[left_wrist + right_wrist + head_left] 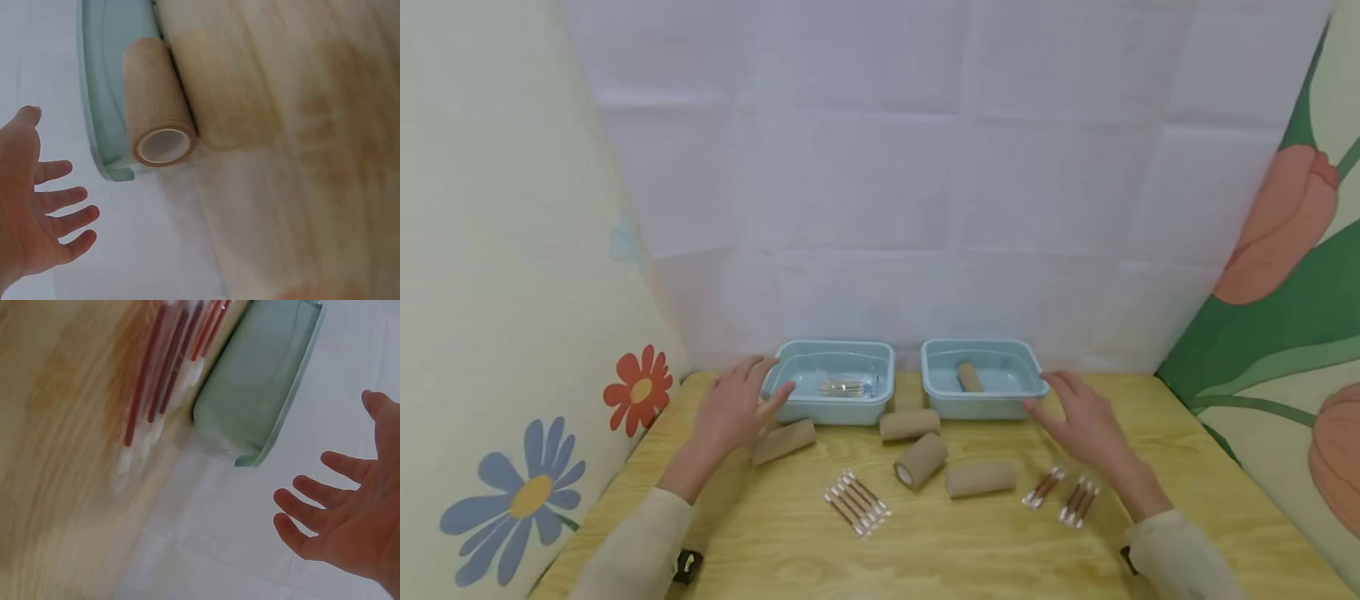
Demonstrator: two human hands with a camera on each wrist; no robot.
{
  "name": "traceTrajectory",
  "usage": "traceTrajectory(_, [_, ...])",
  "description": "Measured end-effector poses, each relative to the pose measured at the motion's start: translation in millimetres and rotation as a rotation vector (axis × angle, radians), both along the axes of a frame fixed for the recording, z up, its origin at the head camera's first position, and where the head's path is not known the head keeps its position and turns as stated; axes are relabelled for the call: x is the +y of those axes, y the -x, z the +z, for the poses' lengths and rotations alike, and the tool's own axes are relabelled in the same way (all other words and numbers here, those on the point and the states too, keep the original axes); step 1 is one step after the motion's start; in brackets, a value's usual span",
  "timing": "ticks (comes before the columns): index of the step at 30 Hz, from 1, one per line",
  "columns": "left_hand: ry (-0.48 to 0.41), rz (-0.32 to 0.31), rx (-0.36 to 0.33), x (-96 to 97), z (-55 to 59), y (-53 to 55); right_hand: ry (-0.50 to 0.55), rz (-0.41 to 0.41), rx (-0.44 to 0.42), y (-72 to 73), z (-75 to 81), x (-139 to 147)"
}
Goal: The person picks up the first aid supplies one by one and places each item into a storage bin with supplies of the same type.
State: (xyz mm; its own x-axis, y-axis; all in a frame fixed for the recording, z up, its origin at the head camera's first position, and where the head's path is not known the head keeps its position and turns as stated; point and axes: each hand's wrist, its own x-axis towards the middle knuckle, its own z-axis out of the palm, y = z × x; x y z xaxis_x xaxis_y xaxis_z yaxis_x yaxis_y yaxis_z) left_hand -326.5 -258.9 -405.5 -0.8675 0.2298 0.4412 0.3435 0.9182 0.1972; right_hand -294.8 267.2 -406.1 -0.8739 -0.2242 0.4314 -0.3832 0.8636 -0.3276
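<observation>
My left hand (733, 407) is by the left side of a light blue plastic basin (831, 415), its fingers spread and holding nothing. A cardboard tube (786, 442) lies beside that basin's front, close to my left hand; it also shows in the left wrist view as a brown roll (156, 100). Small clear-wrapped sticks (844, 388) lie inside the basin. My right hand (1086, 421) is at the right side of a second blue basin (973, 408), fingers apart and without a hold on anything. One cardboard tube (969, 377) rests in this basin.
In front of the basins lie three more cardboard tubes (981, 480). A pack of brown-stemmed cotton swabs (857, 502) is at the middle of the wooden table (925, 558). Two smaller swab packs (1079, 502) lie near my right wrist. A white cloth (880, 183) hangs behind.
</observation>
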Motion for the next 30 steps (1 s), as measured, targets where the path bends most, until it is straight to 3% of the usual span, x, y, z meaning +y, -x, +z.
traceTrajectory(10, [0.043, -0.025, 0.007, 12.4, 17.1, -13.1, 0.013, 0.016, -0.052, -4.6, -3.6, -4.8])
traceTrajectory(19, [0.044, -0.039, -0.008, 13.3, 13.3, -24.0, 0.068, 0.044, -0.048, -4.6, -13.7, -12.2])
traceTrajectory(30, [0.078, -0.049, -0.001, 22.9, 12.3, -21.7, 0.110, 0.021, -0.052, -2.0, -18.4, -10.8])
